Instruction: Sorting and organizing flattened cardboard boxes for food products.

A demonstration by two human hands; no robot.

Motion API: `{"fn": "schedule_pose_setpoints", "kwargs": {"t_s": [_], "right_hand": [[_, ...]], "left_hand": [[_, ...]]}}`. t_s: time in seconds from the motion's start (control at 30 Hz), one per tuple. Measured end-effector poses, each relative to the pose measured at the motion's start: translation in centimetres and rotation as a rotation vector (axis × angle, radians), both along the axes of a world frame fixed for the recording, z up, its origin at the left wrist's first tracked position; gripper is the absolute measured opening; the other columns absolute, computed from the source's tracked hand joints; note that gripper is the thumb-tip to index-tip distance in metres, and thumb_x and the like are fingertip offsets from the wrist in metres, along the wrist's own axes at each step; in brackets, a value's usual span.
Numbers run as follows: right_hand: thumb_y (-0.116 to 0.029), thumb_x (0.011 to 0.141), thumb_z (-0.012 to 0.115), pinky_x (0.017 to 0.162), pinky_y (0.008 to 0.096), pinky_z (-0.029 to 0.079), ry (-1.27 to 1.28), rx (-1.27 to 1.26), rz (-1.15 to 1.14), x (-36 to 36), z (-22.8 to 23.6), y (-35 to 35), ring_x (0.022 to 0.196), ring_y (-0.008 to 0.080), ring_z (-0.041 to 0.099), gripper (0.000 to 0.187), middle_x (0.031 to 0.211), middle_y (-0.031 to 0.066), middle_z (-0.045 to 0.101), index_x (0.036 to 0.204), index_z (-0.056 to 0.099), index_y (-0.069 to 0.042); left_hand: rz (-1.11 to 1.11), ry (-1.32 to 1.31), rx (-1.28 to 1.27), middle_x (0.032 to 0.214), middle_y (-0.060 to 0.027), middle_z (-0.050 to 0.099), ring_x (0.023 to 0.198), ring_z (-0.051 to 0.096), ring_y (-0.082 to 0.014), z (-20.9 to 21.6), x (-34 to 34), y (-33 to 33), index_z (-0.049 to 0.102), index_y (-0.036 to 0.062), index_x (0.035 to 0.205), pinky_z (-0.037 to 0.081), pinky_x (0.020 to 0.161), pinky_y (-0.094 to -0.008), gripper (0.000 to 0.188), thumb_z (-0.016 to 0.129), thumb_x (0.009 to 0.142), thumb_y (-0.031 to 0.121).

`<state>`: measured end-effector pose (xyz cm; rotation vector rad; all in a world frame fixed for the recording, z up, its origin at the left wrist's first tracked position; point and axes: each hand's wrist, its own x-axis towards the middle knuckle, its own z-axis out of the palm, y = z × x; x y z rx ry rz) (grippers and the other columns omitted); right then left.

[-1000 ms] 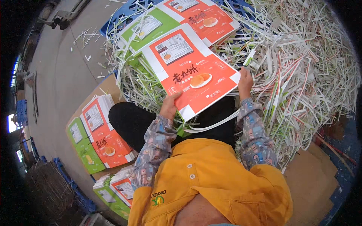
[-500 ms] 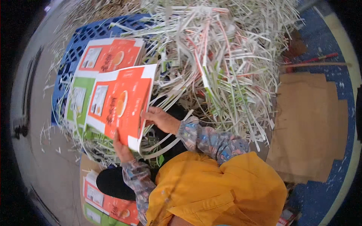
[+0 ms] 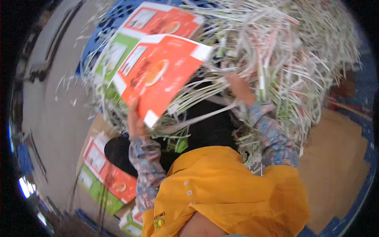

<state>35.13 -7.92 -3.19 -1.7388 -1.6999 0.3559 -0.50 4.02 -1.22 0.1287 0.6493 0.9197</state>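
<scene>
My left hand (image 3: 136, 120) grips the near edge of an orange printed cardboard sheet (image 3: 173, 75) with white corners and a picture of a bowl. This sheet tilts above a stack of similar orange-and-green sheets (image 3: 118, 51), which lies on a blue plastic crate (image 3: 114, 15). Out to the right, away from the sheet, my right hand (image 3: 241, 89) is over a heap of paper strips (image 3: 272, 59). Motion smears its fingers, so what they hold, if anything, does not show.
At the lower left, beside my black-clad leg (image 3: 118, 154), more orange-and-green sheets (image 3: 118, 185) lie on cardboard. A large brown cardboard piece (image 3: 335, 158) covers the floor at right. Loose paper strips trail over the crate and grey floor (image 3: 59, 126).
My right hand has let go of the sheet's right side and moved right, over the strips. My left hand still holds the sheet. The whole view has shifted and turned.
</scene>
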Motion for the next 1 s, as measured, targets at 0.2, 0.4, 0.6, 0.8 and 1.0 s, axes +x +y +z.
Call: {"fn": "schedule_pose_setpoints", "kwargs": {"t_s": [0.2, 0.4, 0.6, 0.8, 1.0], "right_hand": [[-0.031, 0.082, 0.052, 0.065, 0.0245, 0.043, 1.007, -0.444, 0.032, -5.1, 5.6, 3.0, 0.072, 0.013, 0.054, 0.037, 0.087, 0.0077, 0.054, 0.1, 0.045, 0.0], [-0.032, 0.086, 0.044, 0.045, 0.0244, 0.046, 1.42, -0.187, -0.415, -8.5, 4.5, 7.7, 0.06, 0.0151, 0.058, 0.032, 0.079, 0.0074, 0.057, 0.1, 0.045, -0.003], [-0.028, 0.086, 0.044, 0.032, 0.0206, 0.028, 1.23, -0.265, -0.239, -7.7, 4.0, 7.1, 0.036, 0.0061, 0.037, 0.024, 0.053, -0.0008, 0.047, 0.093, 0.049, -0.006], [-0.022, 0.084, 0.047, 0.034, 0.0196, 0.025, 0.75, -0.533, 0.065, -2.8, 5.3, 7.9, 0.039, 0.0034, 0.032, 0.025, 0.053, -0.0042, 0.042, 0.102, 0.05, -0.005], [-0.023, 0.079, 0.049, 0.052, 0.0367, 0.042, -0.548, 0.212, 0.116, 12.8, 3.2, 16.9, 0.057, 0.0273, 0.054, 0.028, 0.063, 0.0119, 0.055, 0.093, 0.055, 0.0]], "left_hand": [[0.162, 0.295, 0.026, 0.103, -0.0131, 0.055, 0.089, 0.057, -0.0244, -2.6, -0.7, -0.3, 0.046, -0.0031, 0.108, 0.048, 0.078, -0.0358, 0.035, 0.056, 0.075, 0.001], [0.186, 0.3, 0.035, 0.101, -0.0153, 0.055, 0.087, 0.057, -0.0259, -2.8, 0.5, -2.2, 0.044, -0.0047, 0.107, 0.05, 0.075, -0.0365, 0.032, 0.052, 0.075, -0.003], [0.188, 0.326, 0.072, 0.1, -0.0155, 0.055, 0.084, 0.058, -0.0249, -1.7, -0.3, -2.0, 0.044, -0.0048, 0.106, 0.051, 0.072, -0.0359, 0.032, 0.052, 0.076, -0.002], [0.165, 0.344, -0.082, 0.099, -0.0148, 0.056, 0.082, 0.059, -0.0228, -3.5, -3.8, -2.1, 0.046, -0.0042, 0.104, 0.052, 0.07, -0.034, 0.031, 0.055, 0.074, -0.001], [0.069, 0.347, 0.069, 0.096, -0.014, 0.057, 0.08, 0.06, -0.0206, -1.1, -5.0, -3.0, 0.047, -0.0046, 0.102, 0.053, 0.065, -0.0307, 0.031, 0.058, 0.074, 0.003]]}}
